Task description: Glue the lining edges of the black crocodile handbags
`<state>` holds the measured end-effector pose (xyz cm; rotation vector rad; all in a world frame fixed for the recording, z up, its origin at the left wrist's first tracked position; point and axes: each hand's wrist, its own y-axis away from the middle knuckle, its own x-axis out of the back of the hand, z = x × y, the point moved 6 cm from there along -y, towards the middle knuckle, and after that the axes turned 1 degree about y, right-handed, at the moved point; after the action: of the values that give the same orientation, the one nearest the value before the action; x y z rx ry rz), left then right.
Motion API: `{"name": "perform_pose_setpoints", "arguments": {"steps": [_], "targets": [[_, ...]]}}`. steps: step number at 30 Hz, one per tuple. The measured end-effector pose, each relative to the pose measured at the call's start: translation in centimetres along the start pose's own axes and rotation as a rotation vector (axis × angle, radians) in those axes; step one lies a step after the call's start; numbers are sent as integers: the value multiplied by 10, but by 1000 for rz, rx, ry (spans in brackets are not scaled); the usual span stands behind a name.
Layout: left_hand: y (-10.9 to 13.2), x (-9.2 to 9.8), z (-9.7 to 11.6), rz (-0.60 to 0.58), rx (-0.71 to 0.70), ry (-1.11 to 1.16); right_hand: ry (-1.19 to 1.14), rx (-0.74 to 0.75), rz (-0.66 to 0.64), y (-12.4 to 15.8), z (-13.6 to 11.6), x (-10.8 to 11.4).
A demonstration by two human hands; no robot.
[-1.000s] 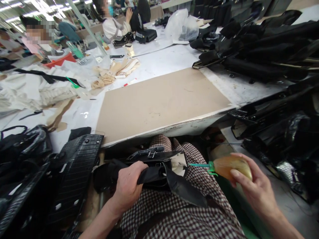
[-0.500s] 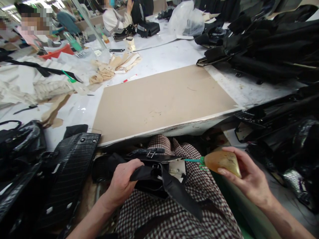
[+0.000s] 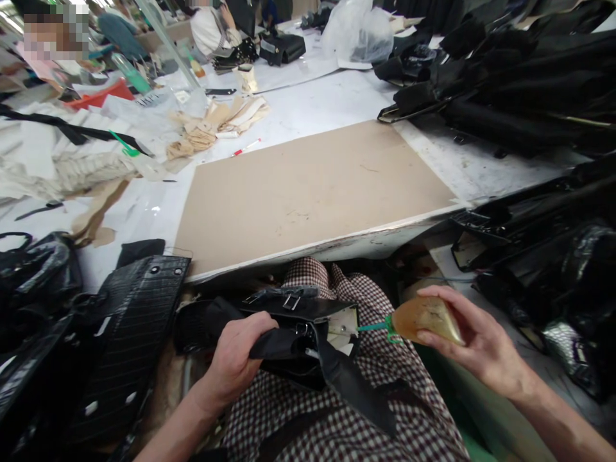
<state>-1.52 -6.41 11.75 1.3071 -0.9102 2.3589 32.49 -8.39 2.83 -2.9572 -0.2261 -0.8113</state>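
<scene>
Across my checked lap lies a black handbag (image 3: 298,309) with metal buckles, its side partly unfolded to show a pale inner face. My left hand (image 3: 240,353) is closed on the bag's black upper edge, the fingertips hidden behind the material. A loose black flap (image 3: 359,382) hangs from the bag over my lap. In my right hand (image 3: 474,340) I grip a squeeze bottle (image 3: 426,319) of amber liquid, probably glue, tilted sideways. Its thin teal nozzle (image 3: 373,327) points left, with the tip at the edge of the bag's pale side.
A beige board (image 3: 308,192) lies on the white table ahead. Black bag pieces (image 3: 505,96) are heaped at the right. A black crocodile-patterned panel (image 3: 129,327) lies at my left. Beige scraps (image 3: 221,122) and a red pen (image 3: 246,147) lie beyond; co-workers sit at the back.
The nozzle tip has moved down along the bag's pale side, from its upper corner toward the middle of its edge. The bag's side shows wider. My left hand keeps its grip.
</scene>
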Motion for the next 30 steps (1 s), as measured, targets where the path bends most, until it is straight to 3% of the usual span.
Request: {"name": "perform_pose_setpoints", "arguments": {"steps": [3,8,15,23,30], "targets": [[1,-1,1,-17,5,18,-53,-49,-7,4,8,-5],[3,-3,4,-34,0,54,-90,-88,141,10,17,-3],[3,-5,8,-29,-4,44,-48,-82,32,16,9,-6],[6,-3,9,-27,7,25,-51,-51,243,23,14,3],[8,-5,13,-51,24,62,80,51,144,26,1,2]]}}
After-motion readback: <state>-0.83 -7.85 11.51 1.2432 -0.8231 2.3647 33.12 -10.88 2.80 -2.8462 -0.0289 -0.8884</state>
